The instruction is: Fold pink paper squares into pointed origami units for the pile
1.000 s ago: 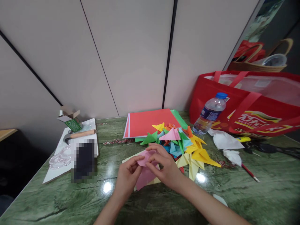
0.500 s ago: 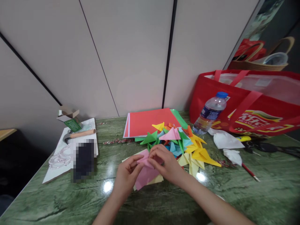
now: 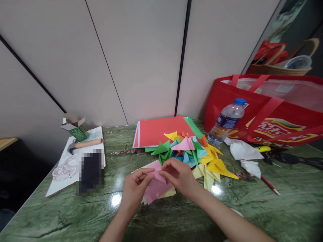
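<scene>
in the head view, the left hand (image 3: 135, 188) and the right hand (image 3: 180, 178) are meeting over a pink paper (image 3: 155, 189) near the front middle of the green marble table (image 3: 290, 208). both hands are pinching the paper's upper edge, thumb and fingers closed on it, and their fingertips are nearly touching each other. the hands are covering the top part of the pink paper, so the fold under them is hard to make out. the paper's lower part is lying on a pale yellow sheet (image 3: 169, 193), of which only the edges are showing.

just behind the hands, a pile of folded paper shapes (image 3: 199, 154) in green, blue, pink, orange and yellow is spreading out to the right. it is overlapping the front of a stack of red paper (image 3: 161, 131). a water bottle (image 3: 225, 121) is leaning against a red bag (image 3: 272, 114), whose right end is running out of the picture. crumpled tissues (image 3: 241, 151) are lying in front of the bag.

to the left, a white board (image 3: 58, 186) is carrying a hammer (image 3: 85, 144), a small open box (image 3: 74, 129), bead bracelets (image 3: 63, 169) and a dark object (image 3: 90, 173) that is blurred beyond telling.
</scene>
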The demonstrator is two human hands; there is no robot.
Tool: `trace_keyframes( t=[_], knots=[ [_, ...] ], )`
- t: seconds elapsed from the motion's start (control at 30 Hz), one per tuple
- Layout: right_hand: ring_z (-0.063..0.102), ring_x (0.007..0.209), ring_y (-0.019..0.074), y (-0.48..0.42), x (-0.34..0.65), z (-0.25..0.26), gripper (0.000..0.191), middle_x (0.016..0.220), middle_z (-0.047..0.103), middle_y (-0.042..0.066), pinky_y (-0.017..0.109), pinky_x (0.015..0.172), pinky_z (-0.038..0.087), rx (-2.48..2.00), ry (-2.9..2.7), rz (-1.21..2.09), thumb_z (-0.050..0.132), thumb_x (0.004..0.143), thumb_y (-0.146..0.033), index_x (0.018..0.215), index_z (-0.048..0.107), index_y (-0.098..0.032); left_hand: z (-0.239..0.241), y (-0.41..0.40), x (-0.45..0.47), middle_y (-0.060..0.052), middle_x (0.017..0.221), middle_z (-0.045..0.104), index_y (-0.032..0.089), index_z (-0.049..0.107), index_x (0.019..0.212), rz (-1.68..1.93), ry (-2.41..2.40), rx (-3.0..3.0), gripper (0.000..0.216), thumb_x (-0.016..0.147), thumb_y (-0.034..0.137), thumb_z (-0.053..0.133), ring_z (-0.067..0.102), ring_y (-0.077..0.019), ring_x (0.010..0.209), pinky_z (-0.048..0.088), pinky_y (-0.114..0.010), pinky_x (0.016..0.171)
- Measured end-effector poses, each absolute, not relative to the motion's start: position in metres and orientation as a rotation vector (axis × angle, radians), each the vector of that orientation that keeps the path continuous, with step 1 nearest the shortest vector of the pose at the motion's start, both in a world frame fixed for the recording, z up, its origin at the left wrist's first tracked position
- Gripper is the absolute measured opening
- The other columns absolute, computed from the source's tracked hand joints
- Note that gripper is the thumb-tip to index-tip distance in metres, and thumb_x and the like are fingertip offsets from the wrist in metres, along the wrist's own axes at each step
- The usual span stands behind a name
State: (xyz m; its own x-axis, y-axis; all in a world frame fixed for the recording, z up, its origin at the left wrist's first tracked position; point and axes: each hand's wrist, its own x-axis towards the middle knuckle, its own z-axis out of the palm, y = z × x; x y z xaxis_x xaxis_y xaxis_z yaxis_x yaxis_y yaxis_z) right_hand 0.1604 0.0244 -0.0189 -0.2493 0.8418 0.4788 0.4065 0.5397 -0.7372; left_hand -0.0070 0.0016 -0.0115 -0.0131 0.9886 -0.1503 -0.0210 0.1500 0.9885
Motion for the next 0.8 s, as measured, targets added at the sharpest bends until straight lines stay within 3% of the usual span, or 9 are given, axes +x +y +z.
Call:
trace_keyframes(
  t=[0.4, 0.8],
  knots=[
    [0.055, 0.081, 0.0199, 0.0288, 0.1617, -0.0175, 0.005, 0.071, 0.064, 0.003, 0.035, 0.072, 0.045, -0.908, -1.826, 0.663, 0.063, 0.075, -0.027, 0.076, 0.066, -0.022, -0.0075, 0.0011, -0.0062, -0.003, 0.061, 0.068, 0.015, 0.072, 0.083, 1.103, 1.284, 1.047, 0.029, 0.060, 0.031, 0.072, 0.056, -0.0117, 0.053, 0.042, -0.020, 0.051],
    [0.055, 0.081, 0.0184, 0.0293, 0.1625, -0.0168, 0.006, 0.073, 0.065, 0.003, 0.036, 0.076, 0.046, -0.861, -1.809, 0.756, 0.062, 0.076, -0.022, 0.079, 0.067, -0.023, -0.0064, 0.0016, -0.0064, -0.002, 0.057, 0.066, 0.014, 0.072, 0.078, 1.097, 1.295, 1.051, 0.026, 0.058, 0.031, 0.073, 0.054, -0.0112, 0.051, 0.041, -0.020, 0.051]
  ],
)
